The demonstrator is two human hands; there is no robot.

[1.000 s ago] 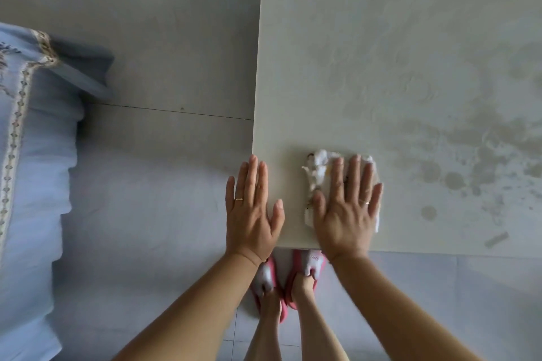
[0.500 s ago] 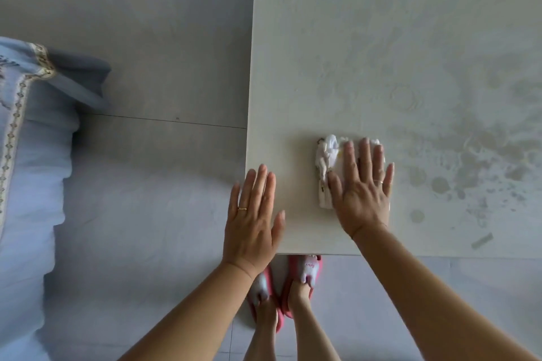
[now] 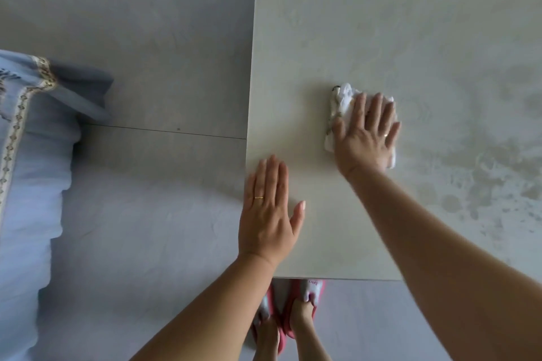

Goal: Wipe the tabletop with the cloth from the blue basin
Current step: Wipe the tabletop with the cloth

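From my seat I make out only the fringes of the cloth [image 3: 341, 102], the rest hidden under the right hand [image 3: 366, 138], while the tabletop [image 3: 381, 23] runs off the far and right edges, the blue bedding [image 3: 26, 170] is cut by the left edge, and the slippers [image 3: 311, 290] sit half under the tabletop's near edge.

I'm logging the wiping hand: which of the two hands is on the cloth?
The right hand, fingers flat on the white cloth; the left hand holds nothing, at the left edge of the table.

Single head view, steeply downward, close over tabletop [image 3: 381, 23].
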